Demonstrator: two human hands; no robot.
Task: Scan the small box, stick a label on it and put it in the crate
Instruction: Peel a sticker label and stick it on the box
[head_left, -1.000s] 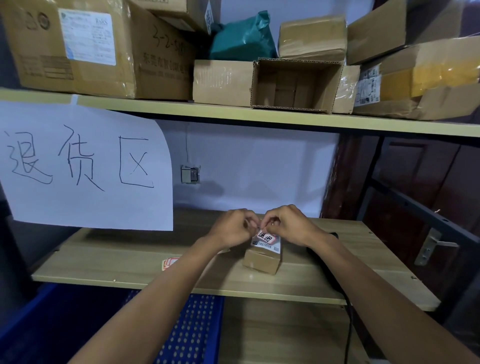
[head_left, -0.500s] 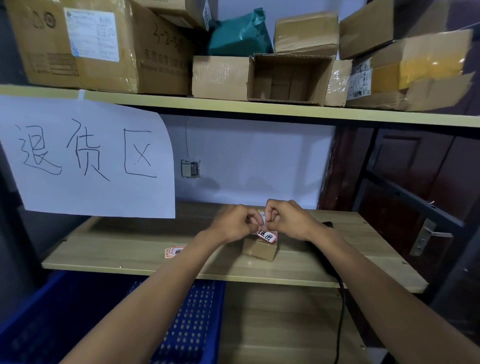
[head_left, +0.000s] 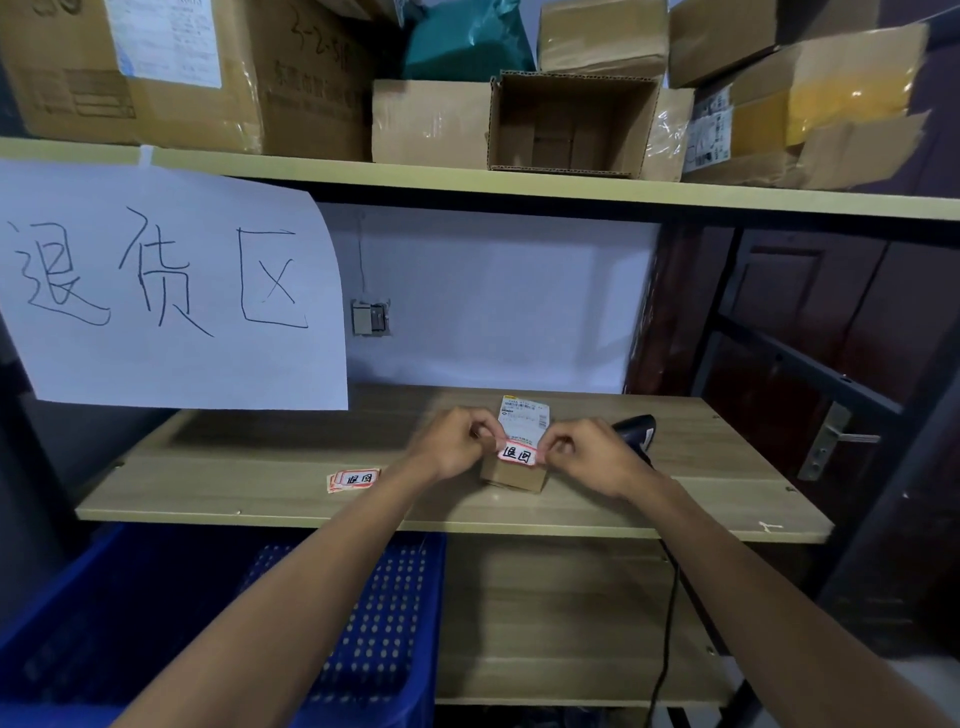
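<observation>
The small box (head_left: 511, 474) sat on the shelf (head_left: 260, 483), label stack (head_left: 353, 479) left, scanner (head_left: 635, 432) right. The crate (head_left: 363, 649) stood below.

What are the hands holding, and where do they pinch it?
A red-edged label, pinched at its two ends by the left hand and right hand, over the small box.

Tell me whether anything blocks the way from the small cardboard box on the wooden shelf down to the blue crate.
Nothing visible does. The small cardboard box sits near the wooden shelf's front edge; the blue perforated plastic crate lies open below left. Only the red-bordered spare sticker stack lies between, flat.
</observation>
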